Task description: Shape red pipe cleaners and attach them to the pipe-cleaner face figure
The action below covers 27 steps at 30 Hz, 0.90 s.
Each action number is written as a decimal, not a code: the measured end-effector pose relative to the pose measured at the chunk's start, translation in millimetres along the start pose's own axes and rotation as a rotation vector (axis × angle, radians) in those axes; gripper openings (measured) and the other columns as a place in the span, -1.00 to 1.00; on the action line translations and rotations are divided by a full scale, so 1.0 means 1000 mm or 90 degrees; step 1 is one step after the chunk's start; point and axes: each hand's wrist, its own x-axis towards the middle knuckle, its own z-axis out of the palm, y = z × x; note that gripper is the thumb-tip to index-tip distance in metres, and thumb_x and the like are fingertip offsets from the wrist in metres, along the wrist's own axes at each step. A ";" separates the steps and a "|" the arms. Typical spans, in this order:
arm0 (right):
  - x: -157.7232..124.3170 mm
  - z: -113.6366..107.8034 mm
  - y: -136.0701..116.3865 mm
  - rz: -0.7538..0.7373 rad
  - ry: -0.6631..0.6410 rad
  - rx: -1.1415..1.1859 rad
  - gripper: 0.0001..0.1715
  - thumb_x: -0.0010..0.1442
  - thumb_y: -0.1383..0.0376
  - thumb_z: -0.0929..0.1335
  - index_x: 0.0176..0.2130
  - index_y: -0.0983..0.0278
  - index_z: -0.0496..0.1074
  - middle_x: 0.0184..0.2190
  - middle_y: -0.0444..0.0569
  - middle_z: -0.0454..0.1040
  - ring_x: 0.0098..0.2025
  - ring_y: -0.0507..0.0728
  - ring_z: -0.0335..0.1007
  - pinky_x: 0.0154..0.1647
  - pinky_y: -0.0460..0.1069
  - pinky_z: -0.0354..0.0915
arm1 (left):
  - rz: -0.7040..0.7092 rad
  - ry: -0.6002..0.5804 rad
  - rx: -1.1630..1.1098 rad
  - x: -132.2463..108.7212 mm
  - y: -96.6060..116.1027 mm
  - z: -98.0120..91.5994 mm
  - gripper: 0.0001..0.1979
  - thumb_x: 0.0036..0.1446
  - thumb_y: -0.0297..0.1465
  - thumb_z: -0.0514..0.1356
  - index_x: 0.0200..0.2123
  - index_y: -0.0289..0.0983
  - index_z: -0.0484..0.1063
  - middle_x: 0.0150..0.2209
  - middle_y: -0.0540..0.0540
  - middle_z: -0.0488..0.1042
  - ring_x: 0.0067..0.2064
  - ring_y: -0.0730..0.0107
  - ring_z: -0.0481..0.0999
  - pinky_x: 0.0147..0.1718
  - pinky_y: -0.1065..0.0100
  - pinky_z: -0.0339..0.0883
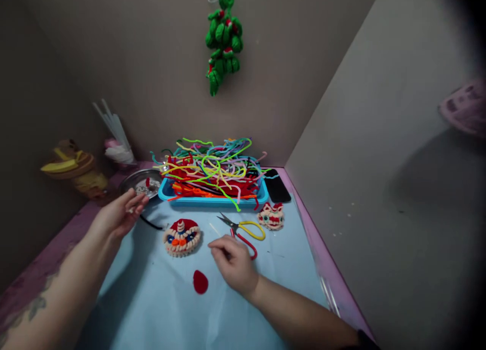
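Observation:
My left hand (120, 216) is at the left, its fingers stretched out just in front of a round metal bowl (129, 182) that holds small pale and red bits. My right hand (234, 265) has its fingers curled into a pinch, and whatever may be between the tips is hidden or too small to name. Beside it lie scissors (250, 232) with one yellow and one red handle, blades apart. A lion-like face (182, 237) of cream, red, blue and orange chenille stems rests between my hands. Below it is a red teardrop-shaped piece (200, 282).
A blue tray (212, 202) heaped with colourful chenille stems stands at the back. Right of it are a black phone (279, 187) and a smaller face piece (272, 217). Green crocheted hangings (224, 41) hang on the wall. White sticks (112, 122) stand at back left.

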 end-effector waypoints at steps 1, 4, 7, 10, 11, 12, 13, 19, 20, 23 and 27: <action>0.008 -0.008 0.000 -0.009 0.064 -0.004 -0.82 0.16 0.36 0.30 -0.33 0.23 0.51 -0.46 -0.06 0.47 -0.41 0.06 0.38 -0.37 -0.06 0.31 | 0.032 -0.022 0.007 -0.008 -0.006 -0.001 -0.89 0.12 -0.52 0.18 -0.46 -0.30 0.42 -0.35 -0.11 0.53 -0.38 0.44 0.51 -0.65 0.58 0.25; 0.040 -0.035 0.004 0.078 0.246 0.010 -0.80 0.18 0.27 0.31 -0.18 0.25 0.45 -0.41 -0.08 0.45 -0.42 0.03 0.35 -0.39 -0.08 0.29 | 0.111 -0.072 0.024 -0.035 -0.028 -0.006 -0.85 -0.08 -0.45 0.33 -0.37 -0.29 0.49 -0.26 -0.05 0.53 -0.35 0.46 0.49 -0.59 0.58 0.28; 0.075 -0.057 0.014 0.154 0.237 0.019 -0.55 0.11 0.20 0.36 0.01 0.28 0.37 -0.50 -0.18 0.36 -0.50 0.01 0.26 -0.48 -0.10 0.23 | 0.190 -0.093 0.086 -0.054 -0.041 -0.009 -0.65 -0.26 -0.28 0.41 -0.35 -0.29 0.49 -0.24 -0.04 0.51 -0.39 0.50 0.42 -0.59 0.57 0.25; 0.097 -0.066 0.018 0.142 0.171 -0.061 -0.74 0.10 0.17 0.36 -0.29 0.30 0.51 -0.48 -0.10 0.45 -0.43 0.06 0.33 -0.38 -0.05 0.25 | 0.265 -0.113 0.161 -0.061 -0.047 -0.013 -0.61 -0.23 -0.20 0.39 -0.30 -0.27 0.50 -0.28 -0.06 0.50 -0.40 0.47 0.40 -0.59 0.54 0.24; 0.101 -0.067 0.017 0.120 0.168 -0.083 -0.76 0.11 0.17 0.36 -0.36 0.30 0.51 -0.46 -0.08 0.47 -0.39 0.08 0.35 -0.34 -0.03 0.26 | 0.288 -0.117 0.176 -0.061 -0.049 -0.015 -0.61 -0.20 -0.19 0.37 -0.29 -0.27 0.49 -0.27 -0.07 0.51 -0.39 0.45 0.40 -0.59 0.53 0.24; 0.104 -0.068 0.015 0.096 0.171 -0.095 -0.76 0.12 0.18 0.35 -0.41 0.30 0.51 -0.45 -0.06 0.49 -0.36 0.10 0.37 -0.30 -0.02 0.27 | 0.307 -0.121 0.189 -0.061 -0.050 -0.017 -0.62 -0.17 -0.18 0.36 -0.28 -0.27 0.49 -0.26 -0.09 0.51 -0.39 0.44 0.41 -0.59 0.51 0.24; 0.107 -0.068 0.012 0.073 0.181 -0.098 -0.75 0.13 0.18 0.35 -0.43 0.29 0.51 -0.44 -0.06 0.50 -0.34 0.11 0.39 -0.28 -0.02 0.27 | 0.322 -0.125 0.202 -0.062 -0.052 -0.020 -0.62 -0.13 -0.17 0.34 -0.26 -0.27 0.48 -0.24 -0.10 0.51 -0.38 0.42 0.41 -0.58 0.50 0.24; 0.115 -0.065 -0.009 -0.012 0.144 -0.153 -0.80 0.13 0.24 0.35 -0.43 0.28 0.51 -0.43 -0.05 0.51 -0.35 0.10 0.39 -0.28 -0.03 0.26 | 0.469 -0.170 0.440 -0.078 -0.056 -0.018 -0.71 0.13 -0.20 0.16 -0.20 -0.27 0.47 -0.28 -0.13 0.53 -0.34 0.32 0.48 -0.42 0.36 0.37; 0.115 -0.064 -0.010 -0.013 0.117 -0.162 -0.81 0.13 0.25 0.34 -0.43 0.27 0.50 -0.44 -0.06 0.50 -0.35 0.10 0.39 -0.29 -0.03 0.26 | 0.544 -0.229 0.503 -0.082 -0.054 -0.009 -0.75 0.16 -0.24 0.14 -0.21 -0.27 0.48 -0.21 -0.15 0.53 -0.24 0.27 0.50 -0.33 0.30 0.41; 0.112 -0.059 -0.010 0.020 0.106 -0.141 -0.79 0.15 0.22 0.33 -0.43 0.27 0.47 -0.46 -0.09 0.46 -0.40 0.08 0.34 -0.34 -0.05 0.23 | 0.773 -0.438 0.724 -0.085 -0.046 0.033 -0.78 0.13 -0.40 0.17 -0.13 -0.25 0.47 -0.04 -0.17 0.51 -0.01 0.16 0.46 0.00 0.14 0.33; 0.105 -0.060 -0.005 0.091 0.149 -0.063 -0.76 0.13 0.15 0.34 -0.40 0.28 0.43 -0.51 -0.14 0.39 -0.47 0.04 0.26 -0.41 -0.07 0.20 | 0.899 -0.479 0.936 -0.064 -0.049 0.100 -0.49 0.06 -0.43 0.25 0.11 -0.36 0.31 0.17 -0.31 0.34 0.22 -0.02 0.25 0.14 0.05 0.18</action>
